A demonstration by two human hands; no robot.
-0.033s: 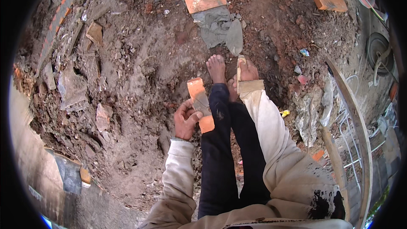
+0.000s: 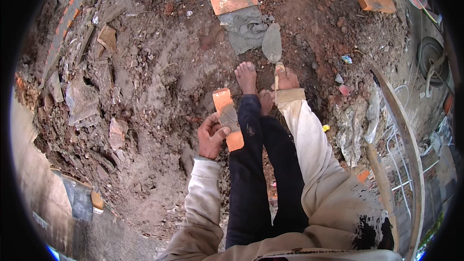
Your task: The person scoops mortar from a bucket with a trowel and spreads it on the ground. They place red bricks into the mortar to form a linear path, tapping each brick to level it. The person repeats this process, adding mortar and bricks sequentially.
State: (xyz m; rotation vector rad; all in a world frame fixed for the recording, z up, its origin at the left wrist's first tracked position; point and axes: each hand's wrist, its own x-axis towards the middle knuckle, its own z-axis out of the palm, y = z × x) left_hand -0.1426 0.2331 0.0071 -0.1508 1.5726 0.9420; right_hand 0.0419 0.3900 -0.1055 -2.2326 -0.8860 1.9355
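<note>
Here, the left hand is clasping a brick pointing lengthwise forward, while the right hand, curled round a trowel, is hovering nearer the mortar ahead.

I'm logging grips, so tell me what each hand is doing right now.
Left hand: closed, holding a brick.
Right hand: closed, holding a trowel.
</note>
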